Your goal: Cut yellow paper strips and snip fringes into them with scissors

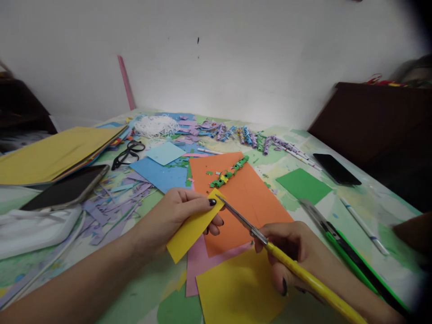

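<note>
My left hand (182, 211) pinches a yellow paper strip (192, 227), thumb on top, fingers curled under it. My right hand (290, 252) is closed round yellow-handled scissors (270, 243); the slim blades point up-left and their tips meet the strip's top edge. Both hands hover over an orange paper sheet (243, 198), which lies on a pink sheet (202, 263). A larger yellow sheet (239, 288) sits just below my right hand. A strip of green paper cutouts (229, 173) lies on the orange sheet.
A phone (67, 186) and a stack of coloured paper (54, 150) lie left, with black glasses (128, 153) and purple scraps (108, 211) nearby. A second phone (335, 168), green square (303, 185), green-handled scissors (347, 252) and a pen (364, 227) lie right. Rolled paper beads (256, 139) line the back.
</note>
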Tool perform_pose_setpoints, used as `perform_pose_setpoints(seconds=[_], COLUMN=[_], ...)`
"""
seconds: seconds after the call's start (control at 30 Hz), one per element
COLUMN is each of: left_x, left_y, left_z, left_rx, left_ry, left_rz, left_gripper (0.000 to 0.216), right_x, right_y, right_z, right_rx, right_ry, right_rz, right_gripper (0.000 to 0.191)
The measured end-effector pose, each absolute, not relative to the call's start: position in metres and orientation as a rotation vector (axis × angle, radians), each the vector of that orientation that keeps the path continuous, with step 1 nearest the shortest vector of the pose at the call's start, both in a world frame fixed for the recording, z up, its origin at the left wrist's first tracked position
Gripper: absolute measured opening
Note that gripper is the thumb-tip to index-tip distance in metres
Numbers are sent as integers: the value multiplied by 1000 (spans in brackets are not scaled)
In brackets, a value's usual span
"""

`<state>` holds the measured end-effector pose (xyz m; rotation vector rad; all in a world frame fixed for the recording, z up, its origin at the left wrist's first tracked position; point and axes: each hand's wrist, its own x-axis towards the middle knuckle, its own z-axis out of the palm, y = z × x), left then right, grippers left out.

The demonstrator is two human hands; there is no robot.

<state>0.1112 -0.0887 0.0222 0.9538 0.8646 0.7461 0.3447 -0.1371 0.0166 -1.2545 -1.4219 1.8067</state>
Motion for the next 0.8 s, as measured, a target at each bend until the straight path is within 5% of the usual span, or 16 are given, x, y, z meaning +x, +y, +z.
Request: perform_pose_setpoints(seconds=[0.8], left_x=[112], left_y=[-88], left_z=[20], left_rx=[967], left_ry=[851], left_rz=[733], left_gripper=[22], right_x=[347], right_y=[-135], right_z=[12], right_rx=[-1237], right_ry=[-1576], right_rz=[1703], right_gripper=[37])
